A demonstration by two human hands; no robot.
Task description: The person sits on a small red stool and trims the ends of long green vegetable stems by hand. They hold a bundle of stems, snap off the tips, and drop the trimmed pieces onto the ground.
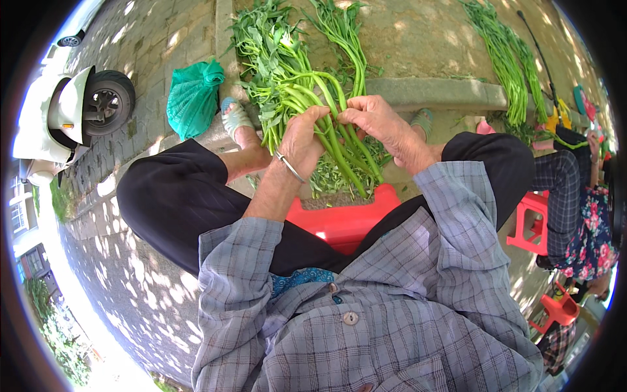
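Observation:
A bundle of long green leafy vegetable stems [303, 93] lies across my left hand [306, 139], which is closed around it and wears a metal bangle at the wrist. My right hand [379, 125] pinches a stem of the same bundle between thumb and fingers, close to the left thumb. The cut ends point down towards a red plastic stool [343, 218] between my legs. Leafy tops spread out beyond the hands. Another bunch of stems [355, 54] lies just beyond, and loose leaves [333, 174] litter the ground below the hands.
A tied green sack [193, 100] stands by my left foot, near a parked scooter [63, 122]. A concrete kerb [436, 93] crosses ahead. More long stems [504, 68] lie at the upper right. Seated people [563, 186] and red stools [531, 220] are at the right.

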